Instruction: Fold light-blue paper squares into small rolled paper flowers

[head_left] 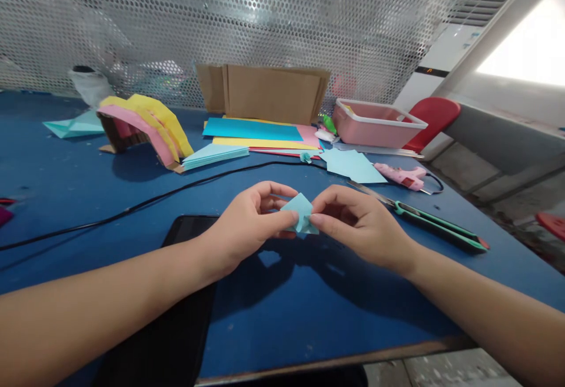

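Note:
A small folded piece of light blue paper [301, 205] is held up above the blue table [273, 328], between my two hands. My left hand [251, 222] pinches its left side, thumb in front and fingers behind. From the other side, my right hand [359, 222] grips the lower right edge between thumb and forefinger. The paper has a pointed top and creased folds below. Part of it is hidden by my fingertips. Under my left forearm lies a flat black tablet-like slab [185, 316].
A utility knife [441, 228] and a pink glue gun [404, 176] lie right. Light blue sheets [353, 165], a paper stack [216, 154], cardboard [273, 92] and a pink basket [371, 128] stand behind. A yellow-pink arch [141, 122] is left; a black cable [176, 192] crosses the table.

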Demonstrator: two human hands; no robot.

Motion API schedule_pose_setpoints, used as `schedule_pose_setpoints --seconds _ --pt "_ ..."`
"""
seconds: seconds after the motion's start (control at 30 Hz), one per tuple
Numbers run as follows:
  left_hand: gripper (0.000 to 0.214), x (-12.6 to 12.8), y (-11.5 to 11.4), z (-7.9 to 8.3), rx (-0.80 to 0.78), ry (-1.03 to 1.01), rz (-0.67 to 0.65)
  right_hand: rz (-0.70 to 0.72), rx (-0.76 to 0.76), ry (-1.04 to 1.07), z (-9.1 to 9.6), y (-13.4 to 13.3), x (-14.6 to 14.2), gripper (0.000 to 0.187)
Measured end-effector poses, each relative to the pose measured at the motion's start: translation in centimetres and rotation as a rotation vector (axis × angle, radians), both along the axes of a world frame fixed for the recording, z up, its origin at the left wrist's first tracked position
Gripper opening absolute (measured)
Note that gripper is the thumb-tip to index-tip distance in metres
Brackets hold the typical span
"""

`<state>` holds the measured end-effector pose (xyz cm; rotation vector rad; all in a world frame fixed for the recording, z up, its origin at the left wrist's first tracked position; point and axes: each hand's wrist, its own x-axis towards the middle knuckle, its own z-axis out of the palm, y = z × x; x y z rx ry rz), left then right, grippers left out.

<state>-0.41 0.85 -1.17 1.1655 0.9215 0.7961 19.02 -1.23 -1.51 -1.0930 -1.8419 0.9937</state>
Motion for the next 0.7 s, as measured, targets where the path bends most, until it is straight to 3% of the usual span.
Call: schedule_pose_setpoints --seconds 0.13,0.27,0.47,0.57,0.7 --pt "0.026 0.11 -0.24 0.30 -0.033 -0.029 -0.081 0.046 -0.104 0.029 0.10 -0.27 0.13 0.017" --pt "0.027 0.15 -0.27 0.43 -0.040 0.000 -0.102 0.051 -0.084 0.001 0.22 -0.34 0.14 0.014" --pt "0.038 -0.16 -0.10 0.02 0.139 0.157 -0.139 0.081 -0.049 0.004 -0.19 -0.36 0.26 0.012" --pt "0.033 -0.18 -0.15 -0.06 0.244 0.205 -0.134 0.134 0.030 -0.036 -0.38 -0.38 0.40 0.007" --pt "0.030 0.02 -0.30 0.23 0.291 0.258 -0.118 0.161 0.163 -0.144 -0.46 -0.28 0.39 0.012"
